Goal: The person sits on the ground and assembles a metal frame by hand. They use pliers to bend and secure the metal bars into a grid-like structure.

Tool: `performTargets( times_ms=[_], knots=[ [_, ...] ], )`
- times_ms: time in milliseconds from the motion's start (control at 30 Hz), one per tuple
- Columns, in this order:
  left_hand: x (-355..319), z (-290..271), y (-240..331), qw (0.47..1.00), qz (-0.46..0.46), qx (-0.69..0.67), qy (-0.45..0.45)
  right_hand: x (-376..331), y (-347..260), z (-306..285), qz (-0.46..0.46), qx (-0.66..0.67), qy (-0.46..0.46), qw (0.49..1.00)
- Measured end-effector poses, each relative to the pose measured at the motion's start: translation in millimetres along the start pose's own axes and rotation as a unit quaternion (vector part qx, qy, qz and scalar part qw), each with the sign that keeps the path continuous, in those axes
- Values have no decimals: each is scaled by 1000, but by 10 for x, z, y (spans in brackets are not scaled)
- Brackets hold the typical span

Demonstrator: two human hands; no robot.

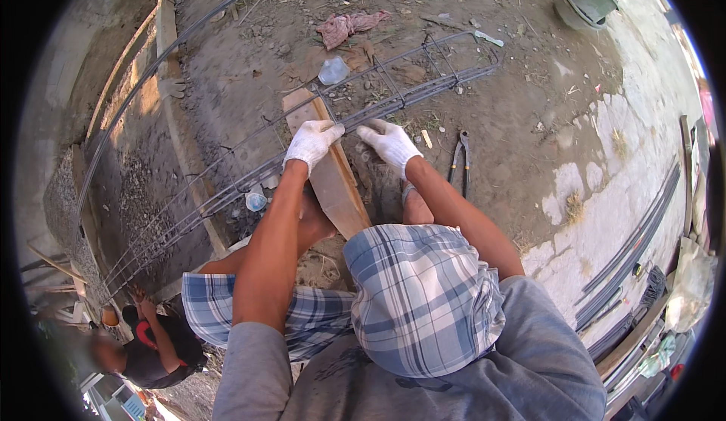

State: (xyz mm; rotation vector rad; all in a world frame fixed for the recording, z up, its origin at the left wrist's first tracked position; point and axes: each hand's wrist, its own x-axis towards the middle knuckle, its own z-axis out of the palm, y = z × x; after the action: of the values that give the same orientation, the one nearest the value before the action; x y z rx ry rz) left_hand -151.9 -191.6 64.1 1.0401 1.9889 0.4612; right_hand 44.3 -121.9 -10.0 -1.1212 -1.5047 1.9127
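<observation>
Head view: hands (352, 143) closed on rebar cage (318, 140)

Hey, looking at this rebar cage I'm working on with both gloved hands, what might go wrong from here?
Both hands, left hand and right hand, grip the rebar cage where it rests on a wooden plank; fingers might get pinched if the bars shift. The thin cloth gloves may not stop sharp wire ends. The pincers lying on the dirt beside your bare foot could be stepped on.

A long cage of dark steel rebar (393, 103) lies across a wooden plank (333, 179) on dirt.
</observation>
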Motion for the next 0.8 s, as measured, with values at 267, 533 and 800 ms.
performTargets(
  times_ms=[267,533,800],
  knots=[
    [127,29,-105,1000,-16,-24,-11,-927,819,-1414,290,-498,274,770],
    [176,51,-182,998,-5,-68,-12,-758,1032,-1693,278,-533,208,772],
    [83,61,-158,996,-4,-90,1,-1253,312,-1136,226,178,94,953]
  ],
)
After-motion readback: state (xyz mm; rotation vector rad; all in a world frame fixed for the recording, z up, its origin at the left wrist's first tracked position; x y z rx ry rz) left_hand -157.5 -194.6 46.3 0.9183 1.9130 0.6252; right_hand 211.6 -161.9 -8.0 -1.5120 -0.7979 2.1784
